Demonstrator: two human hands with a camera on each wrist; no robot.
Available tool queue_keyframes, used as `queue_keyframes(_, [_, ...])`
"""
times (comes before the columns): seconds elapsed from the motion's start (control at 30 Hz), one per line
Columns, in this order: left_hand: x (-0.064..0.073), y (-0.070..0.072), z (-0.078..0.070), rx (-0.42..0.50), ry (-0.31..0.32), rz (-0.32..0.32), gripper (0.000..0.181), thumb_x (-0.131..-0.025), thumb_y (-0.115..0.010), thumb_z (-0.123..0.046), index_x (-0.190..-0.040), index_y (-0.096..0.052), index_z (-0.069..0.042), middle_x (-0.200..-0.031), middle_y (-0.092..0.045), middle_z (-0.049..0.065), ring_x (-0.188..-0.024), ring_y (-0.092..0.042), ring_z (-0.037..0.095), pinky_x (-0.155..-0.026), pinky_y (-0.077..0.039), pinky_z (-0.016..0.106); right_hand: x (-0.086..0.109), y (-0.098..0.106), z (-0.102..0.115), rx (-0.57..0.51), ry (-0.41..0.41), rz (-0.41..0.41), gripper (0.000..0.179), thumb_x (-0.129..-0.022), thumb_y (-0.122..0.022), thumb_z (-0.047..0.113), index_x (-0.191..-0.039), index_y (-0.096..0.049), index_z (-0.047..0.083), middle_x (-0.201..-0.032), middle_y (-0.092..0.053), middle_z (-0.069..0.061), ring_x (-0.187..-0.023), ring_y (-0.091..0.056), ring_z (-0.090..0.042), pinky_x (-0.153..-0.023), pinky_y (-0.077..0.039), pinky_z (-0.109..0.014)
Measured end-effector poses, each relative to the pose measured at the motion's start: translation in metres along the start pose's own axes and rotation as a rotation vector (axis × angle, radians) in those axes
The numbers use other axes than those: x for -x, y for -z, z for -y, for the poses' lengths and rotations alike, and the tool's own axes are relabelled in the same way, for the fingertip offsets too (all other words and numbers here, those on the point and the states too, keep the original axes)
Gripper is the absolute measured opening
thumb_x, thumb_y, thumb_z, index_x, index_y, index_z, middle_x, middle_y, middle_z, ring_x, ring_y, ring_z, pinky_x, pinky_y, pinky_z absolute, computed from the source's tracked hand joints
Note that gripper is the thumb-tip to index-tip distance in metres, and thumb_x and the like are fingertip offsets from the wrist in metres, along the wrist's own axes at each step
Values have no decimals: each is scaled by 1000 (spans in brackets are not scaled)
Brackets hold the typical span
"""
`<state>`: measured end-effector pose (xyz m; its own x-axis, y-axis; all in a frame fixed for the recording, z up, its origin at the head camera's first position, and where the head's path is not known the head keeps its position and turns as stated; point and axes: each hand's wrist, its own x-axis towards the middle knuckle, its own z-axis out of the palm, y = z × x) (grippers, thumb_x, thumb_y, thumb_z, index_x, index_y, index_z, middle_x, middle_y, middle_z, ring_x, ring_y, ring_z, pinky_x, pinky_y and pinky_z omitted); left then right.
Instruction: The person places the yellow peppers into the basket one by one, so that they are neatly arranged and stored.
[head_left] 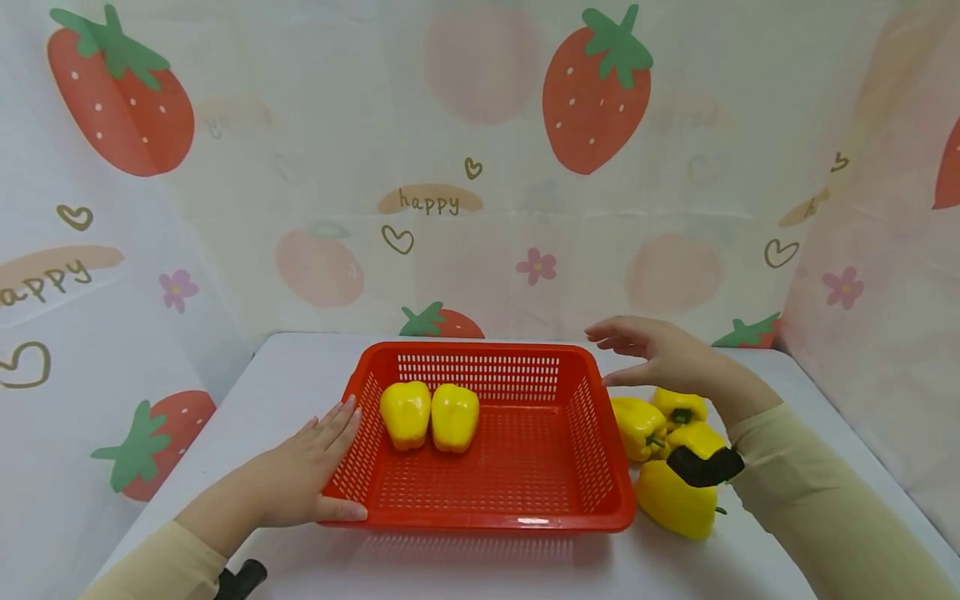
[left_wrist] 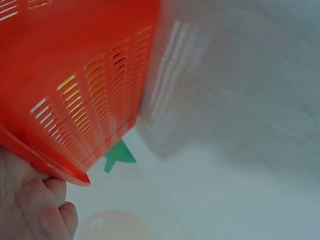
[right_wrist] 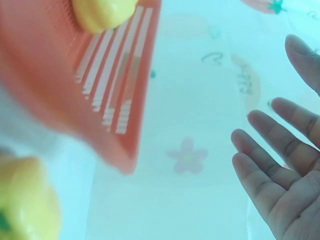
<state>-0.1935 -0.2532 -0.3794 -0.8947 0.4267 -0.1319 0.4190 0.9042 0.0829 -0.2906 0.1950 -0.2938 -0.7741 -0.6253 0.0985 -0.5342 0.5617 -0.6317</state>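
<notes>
A red plastic basket (head_left: 517,467) with slotted walls stands on the table. Inside, toward its left, two yellow bell peppers (head_left: 454,418) sit side by side. My left hand (head_left: 296,479) rests on the basket's left rim, fingers extended along it and thumb at the near corner. In the left wrist view, that palm lies against the red rim. Holding nothing, my right hand (head_left: 671,358) hovers beyond the basket's far right corner, its fingers spread apart in the right wrist view. Several more yellow bell peppers (head_left: 636,427) lie close to the basket's right side, partly hidden by the right forearm.
The white table (head_left: 292,375) carries the basket and peppers. A cloth backdrop (head_left: 487,208) printed with strawberries, hearts and flowers rises behind the table and along both sides. A dark strap (head_left: 705,467) shows at the right wrist.
</notes>
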Motion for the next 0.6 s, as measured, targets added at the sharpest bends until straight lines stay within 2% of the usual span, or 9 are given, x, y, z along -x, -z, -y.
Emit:
queue_keyframes(0.27, [0,1,-1,10,-7,-1,116,-66,-51,-77,-146,-13,-3,-152,-7,15,-139,-8,30,-109,-15,51,29,3,-20,-4,-68,6,56,-79,-71,33,-128,-49,16,-128,-52,-5,-116,-50,-29,-94,-42,-48])
queue_keyframes(0.6, [1,1,0,3,-10,-8,116,-67,-50,-78,-146,-12,-2,-153,-6,15,-139,-8,30,-110,-15,51,55,0,-44,16,-133,21,53,-80,-69,35,-127,-50,17,-127,-53,-5,-114,-52,-29,-92,-44,-47])
